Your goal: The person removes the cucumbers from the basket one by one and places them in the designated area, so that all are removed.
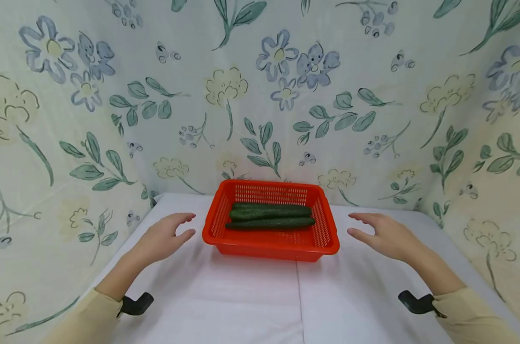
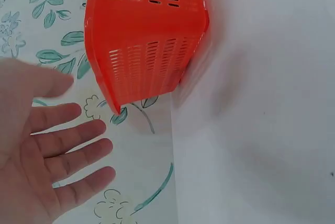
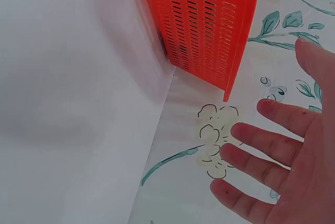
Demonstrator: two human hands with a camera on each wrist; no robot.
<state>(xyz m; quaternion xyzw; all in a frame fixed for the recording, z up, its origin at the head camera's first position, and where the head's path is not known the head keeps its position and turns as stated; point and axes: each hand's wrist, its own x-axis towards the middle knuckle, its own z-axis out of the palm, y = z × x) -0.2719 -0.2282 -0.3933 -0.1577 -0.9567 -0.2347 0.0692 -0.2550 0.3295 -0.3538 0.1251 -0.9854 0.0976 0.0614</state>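
White counter (image 1: 225, 306), low in frame; red basket (image 1: 264, 249) mid frame, long way L to R, btwn L hand (image 1: 167, 237) & R hand (image 1: 386, 235), abt same gap each; both grips loose, nothing held; green cukes (image 1: 270, 211) inside, also L to R

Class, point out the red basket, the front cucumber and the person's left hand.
Red basket (image 1: 264, 252): head view, on its front wall.
Front cucumber (image 1: 270, 223): head view, midway along its length.
Left hand (image 1: 167, 236): head view, on the hand's middle.
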